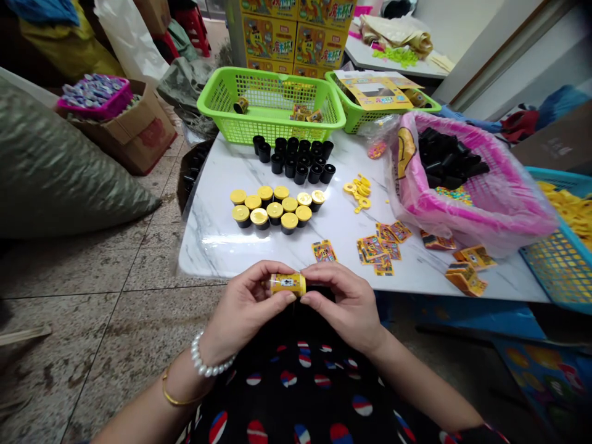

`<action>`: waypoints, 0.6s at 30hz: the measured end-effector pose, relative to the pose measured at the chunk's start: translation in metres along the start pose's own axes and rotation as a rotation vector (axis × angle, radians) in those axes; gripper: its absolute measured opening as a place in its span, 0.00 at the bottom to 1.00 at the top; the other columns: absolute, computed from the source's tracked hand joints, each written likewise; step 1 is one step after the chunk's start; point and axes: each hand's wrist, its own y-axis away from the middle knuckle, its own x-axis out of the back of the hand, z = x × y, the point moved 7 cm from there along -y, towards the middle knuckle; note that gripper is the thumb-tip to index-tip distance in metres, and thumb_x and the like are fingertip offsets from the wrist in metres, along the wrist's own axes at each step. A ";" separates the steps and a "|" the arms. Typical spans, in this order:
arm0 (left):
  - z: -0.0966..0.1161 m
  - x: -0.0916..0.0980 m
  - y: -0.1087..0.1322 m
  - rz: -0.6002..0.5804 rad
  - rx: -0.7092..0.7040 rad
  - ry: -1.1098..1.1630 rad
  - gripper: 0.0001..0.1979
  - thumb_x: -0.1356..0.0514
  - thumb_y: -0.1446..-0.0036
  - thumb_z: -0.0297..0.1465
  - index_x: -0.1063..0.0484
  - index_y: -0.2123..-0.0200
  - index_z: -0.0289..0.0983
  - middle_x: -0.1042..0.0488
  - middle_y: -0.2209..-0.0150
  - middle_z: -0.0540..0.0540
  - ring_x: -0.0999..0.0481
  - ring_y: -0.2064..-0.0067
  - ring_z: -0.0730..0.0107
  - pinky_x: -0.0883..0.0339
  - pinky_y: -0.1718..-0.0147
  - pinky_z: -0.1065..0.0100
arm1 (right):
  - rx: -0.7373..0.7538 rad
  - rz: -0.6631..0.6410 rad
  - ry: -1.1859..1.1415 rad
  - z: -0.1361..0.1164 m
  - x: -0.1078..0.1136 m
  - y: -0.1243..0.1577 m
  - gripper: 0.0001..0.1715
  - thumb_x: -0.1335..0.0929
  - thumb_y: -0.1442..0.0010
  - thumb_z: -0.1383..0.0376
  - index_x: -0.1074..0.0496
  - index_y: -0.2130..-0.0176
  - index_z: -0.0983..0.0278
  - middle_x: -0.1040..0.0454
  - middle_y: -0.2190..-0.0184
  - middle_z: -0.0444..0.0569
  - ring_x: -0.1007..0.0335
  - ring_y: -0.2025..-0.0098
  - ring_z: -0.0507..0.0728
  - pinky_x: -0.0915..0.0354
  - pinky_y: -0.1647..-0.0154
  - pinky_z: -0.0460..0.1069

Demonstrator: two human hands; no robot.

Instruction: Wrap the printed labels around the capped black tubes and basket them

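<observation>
My left hand (245, 308) and my right hand (345, 302) meet in front of the table's near edge, both pinched on one small cup with a yellow printed label (287, 284) held on its side. Just beyond them on the white marble table (213, 246) lies a loose printed sticker (324, 251). Further back stands a cluster of black cups with yellow lids (272, 208), and behind it a group of open black cups (296, 159).
Loose stickers (382, 246) and yellow lids (358, 190) lie mid-table. A pink basket (485, 216) lined with plastic holds black cups at right, a blue basket (562, 259) beside it. Two green baskets (271, 105) stand at the back. Boxes and sacks crowd the floor at left.
</observation>
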 end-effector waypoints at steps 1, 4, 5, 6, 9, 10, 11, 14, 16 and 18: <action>0.002 -0.002 0.001 -0.008 -0.027 -0.026 0.12 0.31 0.46 0.27 0.24 0.57 0.38 0.20 0.61 0.47 0.21 0.60 0.71 0.28 0.59 0.72 | 0.004 0.015 -0.008 -0.001 0.000 0.001 0.14 0.25 0.44 0.69 0.23 0.56 0.60 0.21 0.60 0.50 0.23 0.57 0.57 0.27 0.53 0.53; 0.006 -0.005 0.003 0.000 -0.118 -0.115 0.10 0.33 0.44 0.25 0.24 0.58 0.38 0.21 0.59 0.47 0.22 0.57 0.71 0.29 0.55 0.71 | 0.059 0.039 -0.004 -0.006 0.002 0.005 0.16 0.25 0.44 0.72 0.23 0.55 0.60 0.22 0.59 0.51 0.23 0.58 0.57 0.26 0.54 0.53; 0.007 -0.006 0.004 0.001 -0.138 -0.119 0.10 0.33 0.45 0.25 0.24 0.58 0.38 0.21 0.58 0.46 0.23 0.56 0.70 0.30 0.54 0.71 | 0.097 0.039 0.009 -0.009 0.002 0.006 0.18 0.26 0.44 0.73 0.23 0.54 0.60 0.23 0.59 0.51 0.23 0.57 0.57 0.26 0.55 0.53; 0.008 -0.007 0.004 -0.006 -0.148 -0.107 0.10 0.33 0.45 0.24 0.24 0.59 0.38 0.22 0.58 0.46 0.23 0.55 0.70 0.30 0.54 0.71 | 0.150 0.031 0.026 -0.014 0.001 0.007 0.20 0.27 0.43 0.75 0.24 0.52 0.60 0.23 0.58 0.52 0.24 0.57 0.57 0.26 0.55 0.54; 0.007 -0.010 0.003 -0.049 -0.138 -0.053 0.10 0.33 0.46 0.24 0.24 0.59 0.38 0.24 0.58 0.48 0.24 0.56 0.72 0.30 0.56 0.74 | 0.274 0.005 0.057 -0.021 -0.001 0.009 0.23 0.27 0.44 0.77 0.25 0.50 0.60 0.24 0.58 0.53 0.25 0.56 0.58 0.27 0.55 0.55; 0.008 -0.011 0.002 -0.053 -0.145 -0.056 0.10 0.33 0.45 0.25 0.24 0.59 0.39 0.24 0.59 0.48 0.24 0.57 0.73 0.30 0.57 0.75 | 0.254 0.014 0.038 -0.019 -0.002 0.009 0.23 0.26 0.45 0.77 0.24 0.51 0.60 0.24 0.58 0.52 0.25 0.56 0.58 0.27 0.55 0.54; 0.009 -0.010 0.000 -0.047 -0.157 -0.071 0.10 0.34 0.44 0.25 0.24 0.58 0.38 0.24 0.59 0.49 0.25 0.58 0.74 0.31 0.57 0.76 | 0.192 0.034 -0.006 -0.013 -0.001 0.007 0.21 0.26 0.46 0.76 0.24 0.53 0.60 0.24 0.59 0.51 0.25 0.57 0.57 0.27 0.55 0.53; 0.008 -0.008 -0.006 -0.051 -0.131 -0.068 0.09 0.34 0.43 0.27 0.24 0.57 0.37 0.24 0.61 0.48 0.25 0.61 0.76 0.31 0.60 0.78 | -0.134 0.046 -0.293 0.013 -0.005 0.003 0.15 0.24 0.45 0.71 0.24 0.57 0.60 0.25 0.62 0.46 0.25 0.61 0.53 0.27 0.59 0.48; 0.000 -0.009 -0.009 -0.104 -0.034 0.030 0.12 0.33 0.42 0.29 0.25 0.54 0.37 0.24 0.65 0.49 0.25 0.67 0.77 0.30 0.67 0.77 | -0.315 -0.041 -0.531 0.025 -0.015 0.002 0.16 0.25 0.44 0.69 0.25 0.55 0.59 0.25 0.64 0.44 0.25 0.65 0.51 0.27 0.61 0.46; -0.008 -0.009 -0.010 -0.156 0.066 0.148 0.16 0.32 0.43 0.32 0.28 0.52 0.38 0.23 0.69 0.50 0.25 0.73 0.77 0.29 0.73 0.76 | -0.407 -0.134 -0.680 0.029 -0.023 0.002 0.16 0.25 0.43 0.67 0.24 0.54 0.59 0.26 0.65 0.44 0.24 0.66 0.50 0.27 0.63 0.45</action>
